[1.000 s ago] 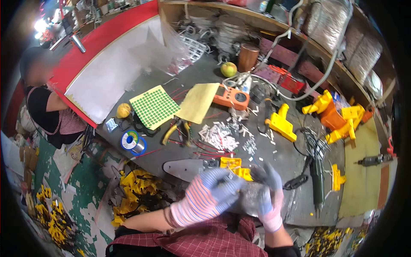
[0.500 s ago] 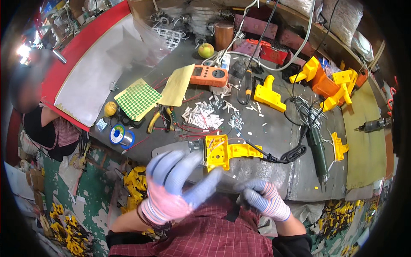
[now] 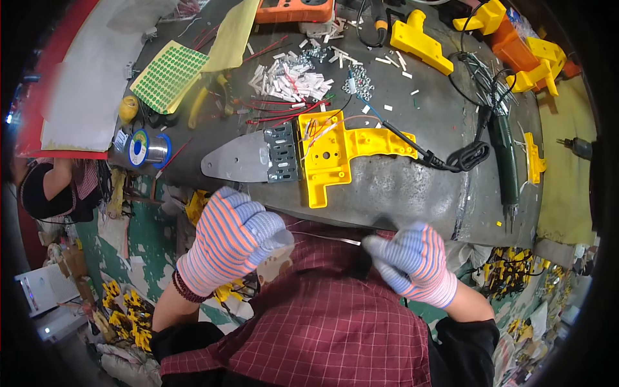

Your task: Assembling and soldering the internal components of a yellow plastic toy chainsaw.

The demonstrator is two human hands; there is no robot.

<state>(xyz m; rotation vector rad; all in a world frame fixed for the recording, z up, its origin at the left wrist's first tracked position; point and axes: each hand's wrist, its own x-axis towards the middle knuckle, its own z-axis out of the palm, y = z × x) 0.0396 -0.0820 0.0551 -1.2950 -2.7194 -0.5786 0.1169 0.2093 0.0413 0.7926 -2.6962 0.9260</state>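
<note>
My left hand, in a striped glove, is closed in front of the bench's near edge; what its fingers hold is hidden. My right hand, gloved alike, has its fingers pinched together. A thin shiny strip runs between the hands, its right end at my right fingertips. Beyond them lies half of a yellow plastic housing, its hollow side up, with thin wires and a black cord at its handle. A grey metal plate with a slotted dark end adjoins its left side.
White tubular pieces, small nuts and red wires are scattered behind the housing. A solder spool and a green-dotted sticker sheet lie left. A dark green electric screwdriver and more yellow housings are at right.
My view has tilted down toward my lap. My left hand has gone from spread fingers to closed and drawn back from the housing. The thin strip now shows between my hands.
</note>
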